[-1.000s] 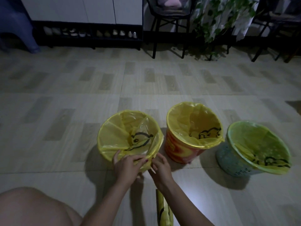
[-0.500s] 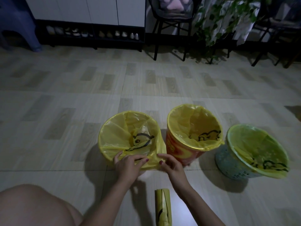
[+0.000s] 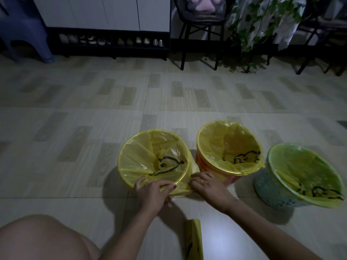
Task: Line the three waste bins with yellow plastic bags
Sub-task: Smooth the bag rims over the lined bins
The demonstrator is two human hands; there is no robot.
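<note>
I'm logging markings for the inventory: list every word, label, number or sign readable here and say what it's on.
No readable words or numbers.
Bag in the left bin: black cartoon drawing, no letters.
Bag in the middle bin: black drawing, no letters.
Bag in the right bin: black drawing, no letters.
Middle bin's side: yellowish marks, too blurred to read.
Folded bags on the floor: black print, unreadable.

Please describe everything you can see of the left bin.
The left bin is round and yellow, standing upright on the tiled floor, left of the orange bin. A thin yellow bag with a black drawing lines it and folds over its rim. The left hand and right hand pinch the bag's near edge.
</note>
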